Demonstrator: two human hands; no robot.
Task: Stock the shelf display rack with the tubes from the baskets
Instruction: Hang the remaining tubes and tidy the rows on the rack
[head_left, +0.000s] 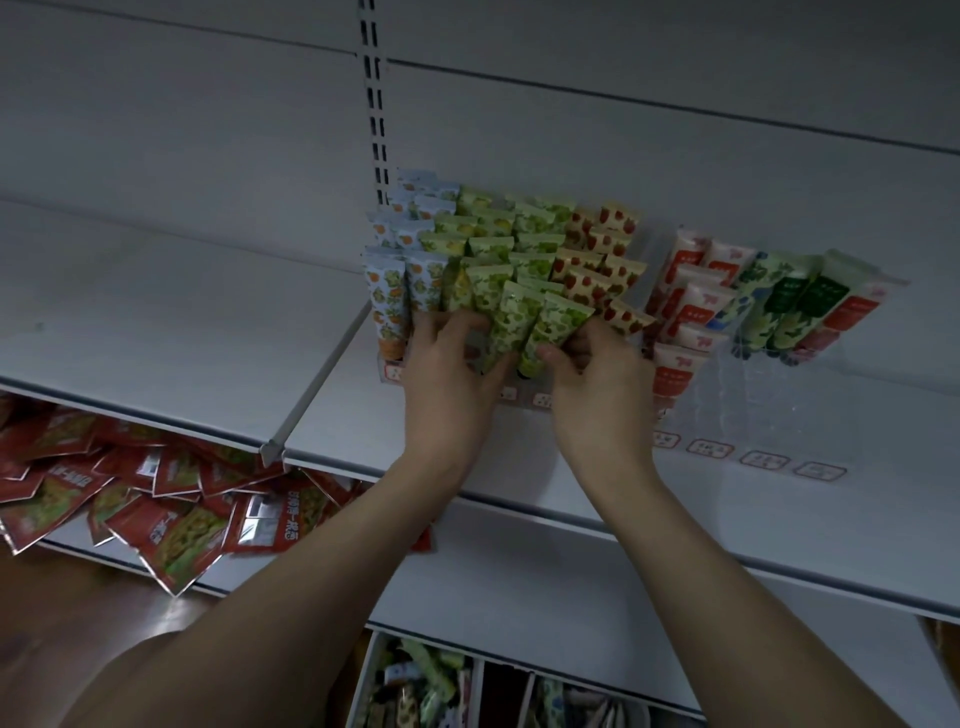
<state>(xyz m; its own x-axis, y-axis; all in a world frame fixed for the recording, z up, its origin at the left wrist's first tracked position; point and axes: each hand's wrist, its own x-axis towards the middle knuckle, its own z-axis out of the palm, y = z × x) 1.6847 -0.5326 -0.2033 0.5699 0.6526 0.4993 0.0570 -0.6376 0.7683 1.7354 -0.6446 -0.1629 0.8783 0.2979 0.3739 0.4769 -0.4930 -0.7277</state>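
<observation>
I see both of my hands raised to a white shelf, working at the front row of a clear display rack full of upright tubes. My left hand has its fingers curled round the lower part of a green grape-patterned tube, the thumb reaching out to the right against its base. My right hand pinches a second green grape tube just beside the first, thumb and fingertips closed on its bottom end. The two tubes lean to the right and touch each other.

Behind them the rack holds tiered rows: white tubes with orange fruit at its left edge, more green tubes in the middle, and cream tubes with strawberries at its right edge.

Near this rack, toward the right end of the shelf, a second clear rack carries white-and-red tubes and dark green leafy tubes; small red-bordered labels line its front.

On the lower shelf at the left lies a loose heap of red snack packets. At the bottom edge of the view, below the shelf, white baskets hold more jumbled tubes, too dim to tell apart.
</observation>
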